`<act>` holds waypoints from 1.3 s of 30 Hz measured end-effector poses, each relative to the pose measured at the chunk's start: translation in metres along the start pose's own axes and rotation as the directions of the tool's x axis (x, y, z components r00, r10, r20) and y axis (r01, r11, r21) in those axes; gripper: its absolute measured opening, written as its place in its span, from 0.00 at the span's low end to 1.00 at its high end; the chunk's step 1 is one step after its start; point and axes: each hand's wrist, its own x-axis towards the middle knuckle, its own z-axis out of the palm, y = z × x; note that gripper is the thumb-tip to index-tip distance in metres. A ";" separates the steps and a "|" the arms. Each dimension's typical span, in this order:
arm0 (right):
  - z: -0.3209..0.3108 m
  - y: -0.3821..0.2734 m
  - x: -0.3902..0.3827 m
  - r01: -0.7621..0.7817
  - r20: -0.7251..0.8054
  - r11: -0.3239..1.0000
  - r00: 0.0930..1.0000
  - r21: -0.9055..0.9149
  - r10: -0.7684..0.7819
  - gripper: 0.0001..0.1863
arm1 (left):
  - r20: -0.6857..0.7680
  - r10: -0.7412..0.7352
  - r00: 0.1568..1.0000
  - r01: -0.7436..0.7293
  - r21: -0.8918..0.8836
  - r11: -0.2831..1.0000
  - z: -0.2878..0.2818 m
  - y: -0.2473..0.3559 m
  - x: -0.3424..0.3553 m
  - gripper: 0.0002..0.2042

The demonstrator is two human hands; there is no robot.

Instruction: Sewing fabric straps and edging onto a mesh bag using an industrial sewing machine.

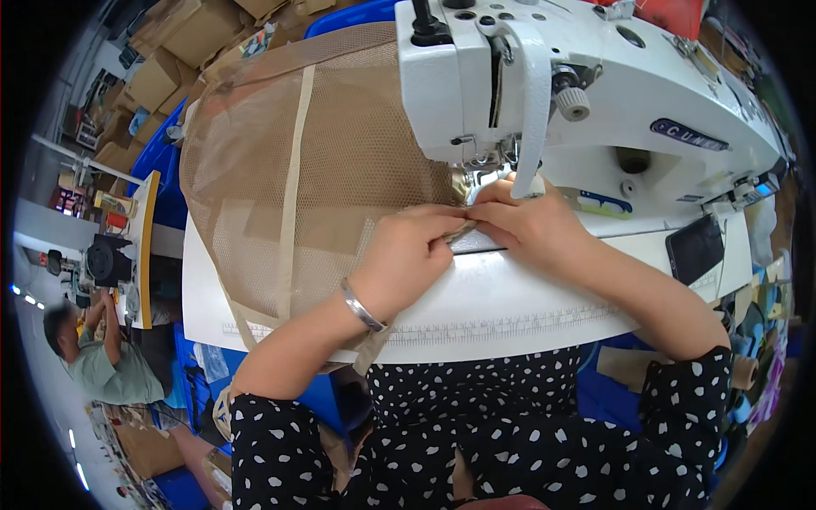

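A large piece of tan mesh fabric [357, 127] with a pale tape strip [297, 161] down it spreads over the left of the sewing table. Its edge runs to the needle area of a white sewing machine [586, 76]. My left hand [408, 251], with a silver bangle at the wrist, pinches the fabric's edge just in front of the presser foot [482, 180]. Close against it, my right hand [531, 219] has its fingers closed on the same edge beside the foot. The fingertips partly hide the fabric there.
A phone [695, 248] lies on the right of the white tabletop [510, 297], which has a printed ruler along its front. A blue-handled tool [605, 202] rests under the machine arm. Cardboard boxes [183, 42] are piled far left; another person [110, 353] sits at a machine left.
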 end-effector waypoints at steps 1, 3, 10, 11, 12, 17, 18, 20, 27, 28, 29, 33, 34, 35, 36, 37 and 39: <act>0.001 0.000 0.001 -0.010 -0.004 1.000 1.000 0.001 0.010 0.08 | 0.038 -0.090 0.995 0.093 -0.091 0.992 -0.005 0.001 0.000 0.19; 0.004 0.000 0.002 -0.047 -0.032 0.993 0.998 0.107 0.051 0.06 | 0.089 -0.174 0.981 0.188 -0.178 0.966 -0.014 0.003 0.002 0.19; 0.010 -0.002 -0.001 -0.092 -0.037 0.992 0.995 0.090 0.096 0.09 | 0.215 -0.284 0.934 0.332 -0.234 0.914 -0.025 0.019 0.007 0.18; 0.010 -0.003 -0.003 -0.094 -0.001 0.992 0.996 0.086 0.094 0.10 | 0.222 -0.263 0.939 0.311 -0.218 0.925 -0.026 0.022 0.006 0.18; 0.010 -0.004 -0.003 -0.095 0.035 0.992 0.995 0.082 0.092 0.10 | 0.220 -0.260 0.940 0.307 -0.218 0.926 -0.027 0.024 0.006 0.18; 0.019 -0.011 0.005 0.132 -0.032 0.989 0.990 -0.065 -0.135 0.12 | 0.044 0.027 0.999 -0.032 0.135 0.990 -0.027 0.026 -0.019 0.22; 0.021 -0.012 0.008 0.182 -0.005 0.979 0.983 -0.092 -0.183 0.12 | 0.031 0.001 1.000 -0.010 0.292 0.956 -0.027 0.028 -0.034 0.23; 0.029 -0.020 0.013 0.237 -0.035 0.963 0.969 -0.131 -0.244 0.12 | -0.003 0.014 1.000 -0.012 0.416 0.909 -0.033 0.021 -0.056 0.21; 0.082 -0.064 0.069 0.239 -0.108 0.965 0.962 -0.103 -0.250 0.36 | -0.407 -0.270 0.873 0.389 0.243 0.889 -0.088 -0.003 -0.148 0.19; 0.090 -0.074 0.086 0.237 -0.145 0.963 0.956 -0.130 -0.255 0.35 | -0.413 -0.260 0.873 0.382 0.246 0.891 -0.093 -0.002 -0.157 0.19; 0.099 -0.087 0.102 0.250 -0.215 0.963 0.940 -0.096 -0.266 0.33 | -0.524 -0.142 0.840 0.372 0.364 0.854 -0.099 0.000 -0.164 0.18; 0.127 -0.161 0.166 0.407 -0.541 0.894 0.802 0.186 -0.252 0.15 | -0.753 0.272 0.600 0.374 0.564 0.736 -0.149 0.021 -0.171 0.13; 0.127 -0.177 0.173 0.439 -0.571 0.872 0.781 0.217 -0.251 0.13 | -0.640 0.482 0.599 0.401 0.760 0.512 -0.172 0.033 -0.174 0.14; 0.125 -0.192 0.177 0.332 -0.298 0.846 0.929 0.418 -0.217 0.14 | -0.642 0.595 0.483 0.382 0.766 0.516 -0.195 0.043 -0.172 0.15; 0.121 -0.207 0.180 0.208 -0.050 0.795 0.974 0.570 -0.220 0.15 | -0.516 0.675 0.527 0.475 0.837 0.270 -0.225 0.059 -0.175 0.16; 0.115 -0.220 0.175 0.200 0.079 0.773 0.948 0.602 -0.307 0.16 | -0.463 0.719 0.518 0.501 0.846 0.184 -0.253 0.072 -0.173 0.14; 0.102 -0.242 0.151 0.051 0.175 0.420 0.859 0.906 -0.481 0.17 | -0.276 0.730 0.626 0.380 0.925 0.024 -0.284 0.084 -0.154 0.19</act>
